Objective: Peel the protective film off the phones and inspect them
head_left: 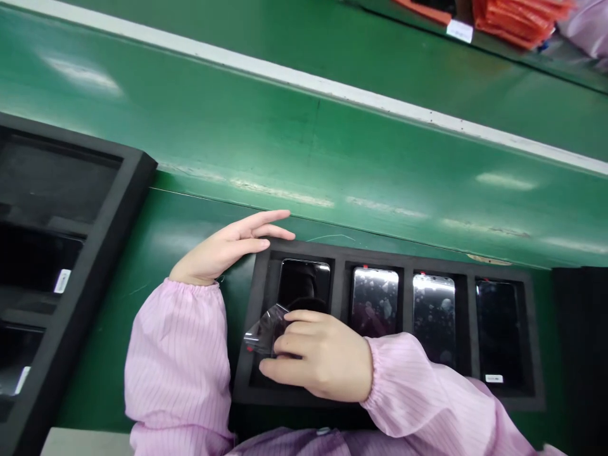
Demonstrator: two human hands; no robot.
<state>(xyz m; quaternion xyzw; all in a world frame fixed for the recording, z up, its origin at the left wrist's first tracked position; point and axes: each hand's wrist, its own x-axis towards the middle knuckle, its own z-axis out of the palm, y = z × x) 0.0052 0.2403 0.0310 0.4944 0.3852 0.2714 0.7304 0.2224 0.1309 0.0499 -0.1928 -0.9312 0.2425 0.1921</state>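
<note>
Over the leftmost compartment of a black foam tray (339, 288), my right hand (323, 354) is closed on a clear protective film (266, 332) with a red tab. The film is bent and sticks out past the fingertips. Under it lies a phone (304, 282) with a dark, glossy screen, its lower part hidden by the hand. My left hand (232, 244) is open, fingers stretched out at the tray's far left corner. Further right in the tray are a second phone (375, 304), a third phone (433, 313) and a fourth phone (498, 329), their screens showing bubbles or smudges.
At the left stands another black foam tray (137, 183) holding phones with white labels. A dark block (579, 354) is at the right edge. Behind the green bench (185, 215) rises a green panel with a white strip (304, 85). Orange bags (517, 19) lie at the top right.
</note>
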